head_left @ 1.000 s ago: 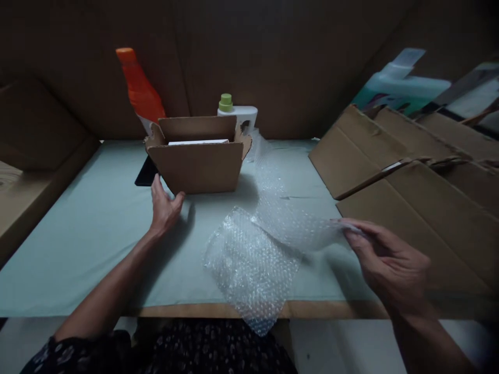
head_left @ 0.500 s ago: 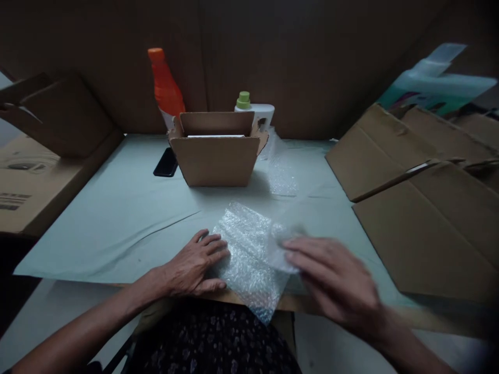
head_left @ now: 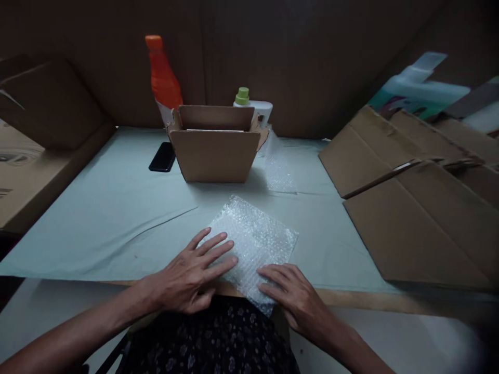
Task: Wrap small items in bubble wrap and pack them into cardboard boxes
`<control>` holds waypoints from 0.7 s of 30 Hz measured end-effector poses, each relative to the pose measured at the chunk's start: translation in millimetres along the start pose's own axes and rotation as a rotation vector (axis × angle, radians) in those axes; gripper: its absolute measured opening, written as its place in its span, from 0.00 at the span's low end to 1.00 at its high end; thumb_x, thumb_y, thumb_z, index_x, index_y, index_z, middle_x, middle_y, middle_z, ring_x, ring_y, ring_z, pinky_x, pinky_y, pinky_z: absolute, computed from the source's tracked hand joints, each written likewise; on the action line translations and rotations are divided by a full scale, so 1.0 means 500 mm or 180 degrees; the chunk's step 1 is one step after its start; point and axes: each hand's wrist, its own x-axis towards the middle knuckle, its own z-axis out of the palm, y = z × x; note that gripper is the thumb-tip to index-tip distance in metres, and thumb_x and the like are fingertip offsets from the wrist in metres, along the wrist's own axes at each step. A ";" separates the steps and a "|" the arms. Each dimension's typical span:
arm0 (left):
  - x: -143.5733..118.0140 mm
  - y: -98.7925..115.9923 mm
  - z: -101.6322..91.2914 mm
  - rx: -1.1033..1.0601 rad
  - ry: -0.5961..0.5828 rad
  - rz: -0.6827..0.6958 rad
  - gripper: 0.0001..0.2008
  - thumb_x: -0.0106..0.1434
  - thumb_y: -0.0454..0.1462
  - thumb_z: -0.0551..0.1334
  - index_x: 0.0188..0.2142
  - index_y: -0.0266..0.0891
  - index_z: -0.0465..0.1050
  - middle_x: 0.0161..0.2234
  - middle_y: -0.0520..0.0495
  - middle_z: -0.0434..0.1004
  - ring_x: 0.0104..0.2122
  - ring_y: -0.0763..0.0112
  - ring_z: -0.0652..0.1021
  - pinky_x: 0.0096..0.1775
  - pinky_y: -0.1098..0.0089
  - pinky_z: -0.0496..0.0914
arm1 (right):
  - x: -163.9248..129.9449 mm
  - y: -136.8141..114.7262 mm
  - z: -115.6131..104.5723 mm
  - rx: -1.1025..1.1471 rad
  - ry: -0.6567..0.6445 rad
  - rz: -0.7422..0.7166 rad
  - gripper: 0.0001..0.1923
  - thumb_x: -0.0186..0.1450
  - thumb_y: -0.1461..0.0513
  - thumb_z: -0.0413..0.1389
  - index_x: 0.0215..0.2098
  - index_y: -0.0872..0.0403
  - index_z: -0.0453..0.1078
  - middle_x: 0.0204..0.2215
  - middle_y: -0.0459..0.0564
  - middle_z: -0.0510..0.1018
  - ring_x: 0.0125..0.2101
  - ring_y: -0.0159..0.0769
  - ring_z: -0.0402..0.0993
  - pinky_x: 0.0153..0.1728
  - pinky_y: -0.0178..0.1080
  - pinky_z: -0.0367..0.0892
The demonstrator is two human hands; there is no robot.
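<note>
A sheet of clear bubble wrap (head_left: 259, 228) lies slantwise on the cloth, its near corner hanging over the front edge. My left hand (head_left: 198, 272) rests flat on its left side, fingers spread and nothing gripped. My right hand (head_left: 290, 291) lies on the lower right of the sheet, its fingers stretched out over the film; the thumb is mostly hidden. Beyond the sheet stands an open cardboard box (head_left: 216, 156) with its flaps up, something white just showing inside.
A black phone (head_left: 162, 157) lies left of the box. Behind are an orange bottle (head_left: 166, 80) and a white bottle with a green cap (head_left: 242, 96). More bubble wrap (head_left: 279, 169) sits right of the box. Flat cardboard boxes (head_left: 424, 223) lean at right, a teal jug (head_left: 419, 91) behind them.
My right hand has come left and nearer, from a blurred, lifted part of the bubble wrap to its surface. The sheet's right part now lies spread out. My left-hand fingers have spread wider.
</note>
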 end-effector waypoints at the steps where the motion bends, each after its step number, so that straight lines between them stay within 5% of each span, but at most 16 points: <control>1: 0.002 -0.005 0.009 -0.0023 -0.0183 -0.0001 0.35 0.56 0.35 0.61 0.64 0.36 0.57 0.62 0.34 0.65 0.66 0.45 0.60 0.67 0.40 0.45 | -0.005 0.003 0.002 -0.0008 0.0014 -0.0003 0.25 0.57 0.78 0.47 0.45 0.52 0.72 0.51 0.54 0.80 0.52 0.42 0.74 0.49 0.48 0.68; 5: 0.001 -0.022 0.032 -0.0163 -0.0420 -0.0126 0.25 0.60 0.36 0.61 0.58 0.37 0.63 0.49 0.39 0.75 0.53 0.53 0.71 0.65 0.42 0.52 | -0.028 0.004 -0.004 0.0071 -0.0070 0.0143 0.30 0.56 0.78 0.46 0.51 0.52 0.71 0.56 0.54 0.77 0.58 0.41 0.70 0.54 0.50 0.68; 9: 0.004 -0.031 0.023 -0.0325 -0.0531 -0.0140 0.21 0.63 0.35 0.60 0.55 0.41 0.64 0.47 0.41 0.74 0.47 0.57 0.73 0.54 0.52 0.66 | -0.048 -0.021 -0.014 -0.0019 -0.0448 0.0321 0.32 0.60 0.69 0.54 0.63 0.54 0.63 0.65 0.59 0.67 0.65 0.48 0.60 0.59 0.55 0.64; 13: 0.014 -0.037 0.012 -0.0252 -0.0727 -0.0089 0.18 0.63 0.33 0.59 0.53 0.41 0.65 0.47 0.41 0.73 0.44 0.58 0.72 0.46 0.58 0.68 | -0.066 -0.039 0.011 -0.0404 -0.0464 0.0387 0.37 0.61 0.62 0.62 0.67 0.57 0.59 0.68 0.66 0.60 0.67 0.57 0.54 0.60 0.62 0.61; 21: 0.012 -0.043 0.016 -0.0296 -0.0737 0.0019 0.14 0.62 0.36 0.60 0.48 0.40 0.68 0.42 0.41 0.75 0.41 0.57 0.73 0.45 0.57 0.68 | -0.063 -0.017 0.040 -0.0290 -0.0030 0.0442 0.32 0.59 0.74 0.50 0.61 0.55 0.66 0.64 0.61 0.69 0.65 0.49 0.61 0.57 0.56 0.67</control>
